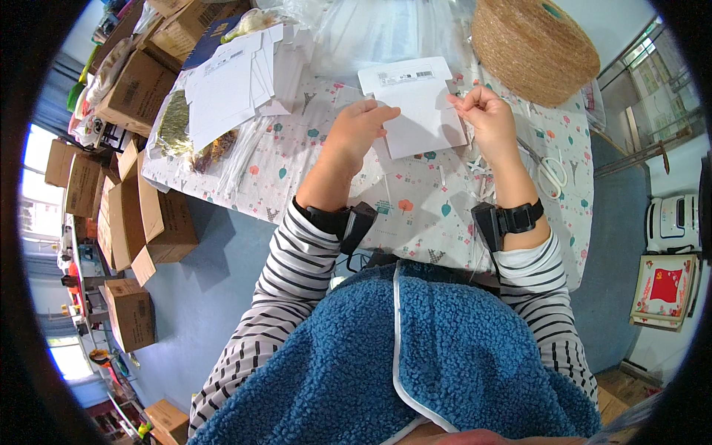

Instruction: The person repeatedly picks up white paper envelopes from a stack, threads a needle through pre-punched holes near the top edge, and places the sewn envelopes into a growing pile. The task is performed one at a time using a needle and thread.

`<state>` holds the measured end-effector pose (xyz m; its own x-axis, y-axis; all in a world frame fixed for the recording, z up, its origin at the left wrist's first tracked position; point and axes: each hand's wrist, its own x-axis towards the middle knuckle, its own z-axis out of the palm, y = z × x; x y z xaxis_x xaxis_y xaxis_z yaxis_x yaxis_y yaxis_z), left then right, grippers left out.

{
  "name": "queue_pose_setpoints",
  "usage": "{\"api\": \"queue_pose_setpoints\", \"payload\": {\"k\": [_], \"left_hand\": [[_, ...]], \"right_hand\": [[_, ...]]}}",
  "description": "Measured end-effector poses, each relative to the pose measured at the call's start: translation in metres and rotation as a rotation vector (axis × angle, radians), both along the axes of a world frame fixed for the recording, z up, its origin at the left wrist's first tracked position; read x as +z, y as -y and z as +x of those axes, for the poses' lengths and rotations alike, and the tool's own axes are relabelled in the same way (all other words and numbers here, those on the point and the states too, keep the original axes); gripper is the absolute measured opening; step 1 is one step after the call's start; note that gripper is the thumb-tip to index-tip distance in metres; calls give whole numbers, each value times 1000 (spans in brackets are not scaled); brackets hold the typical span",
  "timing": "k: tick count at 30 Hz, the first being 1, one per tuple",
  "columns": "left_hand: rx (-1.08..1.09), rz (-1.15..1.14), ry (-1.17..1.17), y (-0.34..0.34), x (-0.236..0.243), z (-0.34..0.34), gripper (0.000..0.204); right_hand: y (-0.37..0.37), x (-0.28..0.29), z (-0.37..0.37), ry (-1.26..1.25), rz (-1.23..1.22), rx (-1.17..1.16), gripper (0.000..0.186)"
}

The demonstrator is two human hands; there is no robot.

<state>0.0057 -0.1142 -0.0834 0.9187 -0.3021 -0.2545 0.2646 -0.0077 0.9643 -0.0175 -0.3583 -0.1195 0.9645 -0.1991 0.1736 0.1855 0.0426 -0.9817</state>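
A flat white carton (419,122) with a printed label and barcode on its upper flap lies tilted over the table in front of me. My left hand (357,132) has its left side, the thumb stretched over the surface and the other fingers partly hidden. At the carton's upper right edge my right hand (486,119) is closed in a pinch, with thumb and forefinger meeting at the notch below the flap. Close to my right wrist lie scissors (552,176) with white handles. Small white scraps (478,165) are scattered between the scissors and the carton.
More flat white cartons (222,96) are piled at the back left, beside clear bags of dried plants (174,126). Clear plastic bags (386,33) cover the back. A large brown twine spool (530,55) stands back right. Cardboard boxes (130,215) crowd the floor at left.
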Motion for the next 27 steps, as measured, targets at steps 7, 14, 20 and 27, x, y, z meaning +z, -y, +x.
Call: {"api": "queue_pose_setpoints", "payload": {"k": [7,14,20,27], "left_hand": [[49,-97,-42,1,12,-9,55],[64,-268,-71,7,0,9,43],[-71,-195,-10,21,1,40,42],[-150,-213,159,35,1,24,39]], "right_hand": [[1,4,-2,-23,34,26,20],[2,5,-1,-14,16,30,19],[-2,9,-4,-27,17,-13,18],[1,18,-5,265,75,-242,14]]}}
